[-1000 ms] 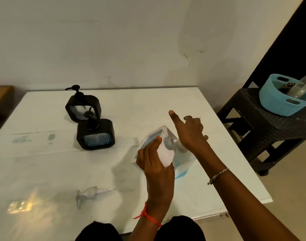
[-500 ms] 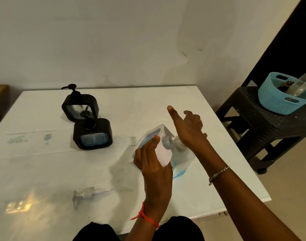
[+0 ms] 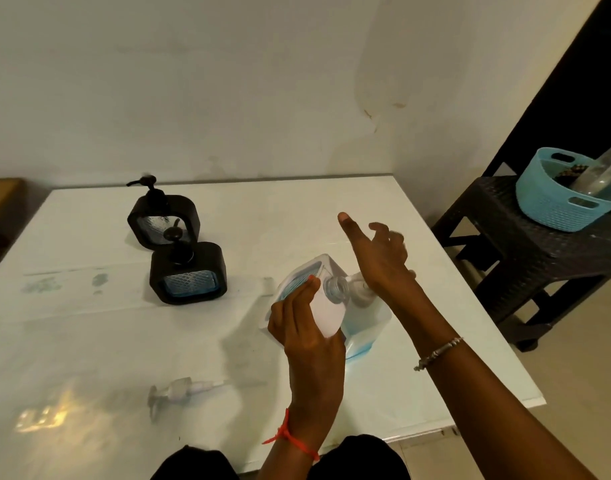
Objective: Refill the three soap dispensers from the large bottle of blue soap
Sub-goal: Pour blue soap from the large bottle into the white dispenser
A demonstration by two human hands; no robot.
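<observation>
Gripping tilted white dispenser (image 3: 326, 313), neck open, blue soap (image 3: 361, 346) pooled low, w/ L hand (image 3: 311, 344); R hand (image 3: 377, 258): hold unclear; poses unchanged.

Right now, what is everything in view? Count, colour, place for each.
table: one, white, foreground
rear black dispenser: one, black, table's far left
front black dispenser: one, black, blue inside, just before it
white dispenser: one, white, tilted, neck open, in left hand
large soap bottle: one, clear, blue soap low inside, behind white dispenser
loose pump: one, clear, lying near left on table
stool: one, black, right of table
basket: one, turquoise, on stool
left hand: one, fingers grip white dispenser
right hand: one, over bottle's top, fingers loosely curled
</observation>
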